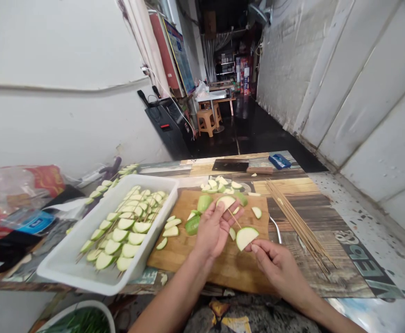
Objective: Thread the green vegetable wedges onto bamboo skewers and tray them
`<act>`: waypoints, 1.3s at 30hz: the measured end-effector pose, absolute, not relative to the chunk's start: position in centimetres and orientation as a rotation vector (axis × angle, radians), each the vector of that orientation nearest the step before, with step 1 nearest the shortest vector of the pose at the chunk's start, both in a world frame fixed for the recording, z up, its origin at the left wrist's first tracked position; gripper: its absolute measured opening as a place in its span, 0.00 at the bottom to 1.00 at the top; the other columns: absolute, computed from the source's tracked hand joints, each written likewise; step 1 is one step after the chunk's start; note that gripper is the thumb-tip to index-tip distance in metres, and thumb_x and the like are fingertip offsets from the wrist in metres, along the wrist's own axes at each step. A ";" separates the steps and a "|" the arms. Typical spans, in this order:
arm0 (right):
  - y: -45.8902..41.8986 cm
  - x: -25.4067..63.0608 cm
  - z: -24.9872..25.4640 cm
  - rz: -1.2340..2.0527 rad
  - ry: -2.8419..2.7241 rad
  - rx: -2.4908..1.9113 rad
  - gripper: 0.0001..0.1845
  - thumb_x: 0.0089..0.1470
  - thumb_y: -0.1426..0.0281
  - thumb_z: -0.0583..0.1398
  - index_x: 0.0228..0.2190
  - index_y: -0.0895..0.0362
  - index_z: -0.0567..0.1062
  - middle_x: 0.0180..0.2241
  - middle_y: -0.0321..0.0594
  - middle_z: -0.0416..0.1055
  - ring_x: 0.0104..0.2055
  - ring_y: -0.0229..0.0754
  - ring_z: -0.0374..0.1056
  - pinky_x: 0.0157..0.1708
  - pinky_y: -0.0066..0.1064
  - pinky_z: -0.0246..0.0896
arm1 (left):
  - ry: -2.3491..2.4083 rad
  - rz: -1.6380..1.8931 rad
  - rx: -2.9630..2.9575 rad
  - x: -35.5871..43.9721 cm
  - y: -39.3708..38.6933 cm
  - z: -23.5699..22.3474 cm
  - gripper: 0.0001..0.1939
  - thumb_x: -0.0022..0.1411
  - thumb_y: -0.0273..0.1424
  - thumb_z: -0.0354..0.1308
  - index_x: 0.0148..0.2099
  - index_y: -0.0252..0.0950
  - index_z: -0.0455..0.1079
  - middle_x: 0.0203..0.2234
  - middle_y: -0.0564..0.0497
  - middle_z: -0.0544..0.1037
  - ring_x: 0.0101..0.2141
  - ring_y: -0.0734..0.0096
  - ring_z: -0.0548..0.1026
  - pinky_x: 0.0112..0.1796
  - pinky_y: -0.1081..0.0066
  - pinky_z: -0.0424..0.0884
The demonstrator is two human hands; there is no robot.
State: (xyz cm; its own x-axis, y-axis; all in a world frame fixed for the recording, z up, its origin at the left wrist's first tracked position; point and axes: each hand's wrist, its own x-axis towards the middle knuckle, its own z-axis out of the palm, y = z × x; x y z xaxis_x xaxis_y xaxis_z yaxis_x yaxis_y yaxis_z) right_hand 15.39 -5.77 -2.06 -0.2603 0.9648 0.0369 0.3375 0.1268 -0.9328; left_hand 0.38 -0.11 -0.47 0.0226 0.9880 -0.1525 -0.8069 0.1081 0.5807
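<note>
Kinda gripping green-edged slice (226,201) in left hand (213,230), pinching second slice (246,237) with right hand (275,261), thin skewer (234,218) in between. Hovering over wooden board (237,276), near white tray (73,272).

A plain white wall (66,46) runs along my left, a grubby paneled wall (379,92) along my right. Between them a dark, shiny floor (242,127) reaches back to dim shelves (227,69), past tan stools (206,122) by a small table (218,95); pale speckled floor (355,212) lies beside the plank-patterned counter (323,212).
</note>
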 end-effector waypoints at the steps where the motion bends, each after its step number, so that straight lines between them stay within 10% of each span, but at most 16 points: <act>1: -5.7 15.4 -2.1 1.129 -1.713 -1.270 0.16 0.57 0.62 0.50 0.27 0.59 0.71 0.21 0.33 0.61 0.25 0.35 0.57 0.25 0.24 0.51 | 0.591 1.435 0.370 0.3 -0.1 -0.4 0.05 0.57 0.24 0.55 0.38 0.32 0.67 0.39 0.46 0.76 0.45 0.58 0.72 0.49 0.50 0.65; 39: -5.0 14.7 -1.4 1.001 -1.798 -1.229 0.16 0.57 0.64 0.50 0.27 0.59 0.73 0.20 0.34 0.62 0.23 0.35 0.57 0.24 0.24 0.51 | 0.755 1.457 0.427 0.6 -0.9 -0.7 0.09 0.51 0.31 0.62 0.34 0.31 0.72 0.30 0.47 0.77 0.36 0.61 0.76 0.43 0.58 0.71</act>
State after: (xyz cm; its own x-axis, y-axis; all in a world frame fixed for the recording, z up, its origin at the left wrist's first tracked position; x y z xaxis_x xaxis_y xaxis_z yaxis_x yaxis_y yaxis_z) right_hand 14.69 -4.96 -1.45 -0.2787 0.9506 0.1367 0.3846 0.2409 -0.8911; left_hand 0.62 -0.92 -0.71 -0.0532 0.9787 -0.1983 -0.7266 0.0983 0.6800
